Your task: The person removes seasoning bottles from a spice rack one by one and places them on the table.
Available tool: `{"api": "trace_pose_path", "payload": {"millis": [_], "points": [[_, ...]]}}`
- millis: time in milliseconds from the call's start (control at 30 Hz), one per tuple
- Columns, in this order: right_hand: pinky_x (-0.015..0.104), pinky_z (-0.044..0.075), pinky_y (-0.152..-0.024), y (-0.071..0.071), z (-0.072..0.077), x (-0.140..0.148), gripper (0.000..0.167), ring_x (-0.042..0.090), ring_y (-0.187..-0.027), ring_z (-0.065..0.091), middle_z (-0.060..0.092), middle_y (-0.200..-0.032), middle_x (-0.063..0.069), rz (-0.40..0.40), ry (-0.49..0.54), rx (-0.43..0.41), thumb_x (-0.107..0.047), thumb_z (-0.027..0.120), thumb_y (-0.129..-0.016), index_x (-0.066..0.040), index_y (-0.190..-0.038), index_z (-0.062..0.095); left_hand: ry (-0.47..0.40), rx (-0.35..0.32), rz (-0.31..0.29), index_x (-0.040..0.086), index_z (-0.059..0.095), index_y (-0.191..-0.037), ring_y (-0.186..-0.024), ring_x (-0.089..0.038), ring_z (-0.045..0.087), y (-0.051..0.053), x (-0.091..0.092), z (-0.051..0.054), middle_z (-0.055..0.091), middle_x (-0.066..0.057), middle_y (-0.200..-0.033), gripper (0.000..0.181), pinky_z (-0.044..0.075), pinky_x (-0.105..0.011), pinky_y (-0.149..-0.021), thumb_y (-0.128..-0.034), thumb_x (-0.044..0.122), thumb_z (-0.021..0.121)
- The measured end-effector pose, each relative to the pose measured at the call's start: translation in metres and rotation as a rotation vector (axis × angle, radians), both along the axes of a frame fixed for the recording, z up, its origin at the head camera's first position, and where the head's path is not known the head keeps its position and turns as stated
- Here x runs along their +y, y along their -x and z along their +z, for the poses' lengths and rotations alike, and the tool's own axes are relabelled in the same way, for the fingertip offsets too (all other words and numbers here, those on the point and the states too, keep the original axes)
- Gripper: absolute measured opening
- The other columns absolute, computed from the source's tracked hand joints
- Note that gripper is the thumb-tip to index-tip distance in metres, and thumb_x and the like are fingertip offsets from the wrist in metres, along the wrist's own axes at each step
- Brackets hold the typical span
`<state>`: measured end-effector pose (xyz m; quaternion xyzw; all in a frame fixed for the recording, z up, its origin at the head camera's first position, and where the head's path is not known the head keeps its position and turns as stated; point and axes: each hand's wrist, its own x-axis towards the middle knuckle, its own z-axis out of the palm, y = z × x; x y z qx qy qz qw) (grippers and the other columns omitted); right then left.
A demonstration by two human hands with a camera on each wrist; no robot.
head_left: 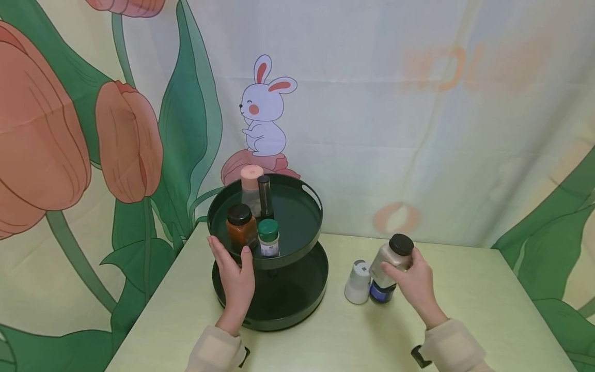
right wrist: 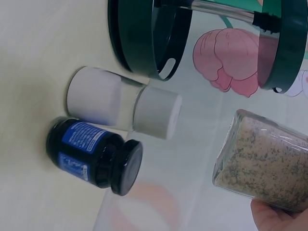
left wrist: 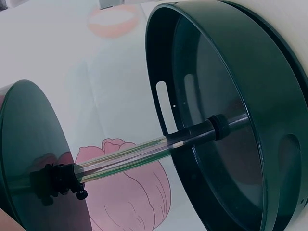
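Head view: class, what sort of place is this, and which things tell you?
Probably an indoor tabletop set up for a demonstration, rather than an ordinary kitchen: a rabbit-printed cloth backdrop hangs behind a pale table, which holds a two-tier stand bearing small containers.

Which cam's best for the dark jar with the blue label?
Right wrist: the dark jar shows large, whole and unobstructed. Head: only partial, its upper part hidden behind the held jar. Left wrist: not visible.
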<state>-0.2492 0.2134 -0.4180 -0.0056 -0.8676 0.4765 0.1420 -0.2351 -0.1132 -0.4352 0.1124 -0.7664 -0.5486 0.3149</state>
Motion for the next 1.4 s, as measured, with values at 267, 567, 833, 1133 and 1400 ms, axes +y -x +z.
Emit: {"api": "trace_pose_path", "payload": {"millis": [267,567,833,1133,1400], "points": [[0.025,0.044,-0.071,0.004,-0.006,0.009,0.047,0.025,-0.093,0.055,0.058,-0.104,0.019,-0.059,0.024,-0.018,-0.019,0.067,-0.074,0.000,-0.113,0.048,0.000,-0.015,-0.001,0.011,-0.005,-0.143,-0.138,-0.019,-0.003,-0.001,0.000,0.000,-0.009,-0.001,-0.150,0.075,0.007,-0.047,-0.109,-0.0901,0.035,0.044],[0.035,0.046,-0.077,0.006,-0.008,0.016,0.047,0.030,-0.095,0.056,0.057,-0.106,0.022,-0.110,0.054,-0.029,-0.018,0.067,-0.075,0.002,-0.112,0.046,0.002,-0.011,-0.007,0.011,-0.006,-0.143,-0.138,-0.020,-0.004,0.000,-0.001,-0.001,-0.009,-0.001,-0.150,0.076,0.007,-0.047,-0.109,-0.0901,0.035,0.044],[0.039,0.044,-0.080,0.011,-0.016,0.027,0.048,0.031,-0.096,0.055,0.057,-0.106,0.022,-0.169,0.053,-0.005,-0.018,0.067,-0.074,0.002,-0.112,0.046,-0.001,-0.009,-0.010,0.011,-0.006,-0.143,-0.138,-0.020,-0.004,-0.001,0.000,0.000,-0.009,-0.002,-0.150,0.076,0.007,-0.047,-0.109,-0.0901,0.035,0.044],[0.045,0.043,-0.086,0.014,-0.019,0.037,0.052,0.035,-0.103,0.052,0.054,-0.112,0.023,-0.194,0.079,-0.030,-0.018,0.066,-0.075,0.003,-0.117,0.043,0.003,-0.010,-0.007,0.010,-0.006,-0.143,-0.138,-0.020,-0.004,-0.001,0.000,0.001,-0.009,-0.001,-0.150,0.076,0.007,-0.047,-0.109,-0.0902,0.036,0.043],[0.048,0.040,-0.090,0.014,-0.026,0.043,0.057,0.038,-0.107,0.049,0.050,-0.116,0.026,-0.197,0.063,-0.076,-0.020,0.065,-0.076,0.005,-0.121,0.039,0.003,-0.012,-0.005,0.010,-0.005,-0.143,-0.138,-0.019,-0.004,-0.001,0.000,0.000,-0.009,0.000,-0.150,0.076,0.008,-0.047,-0.109,-0.0903,0.036,0.043]]}}
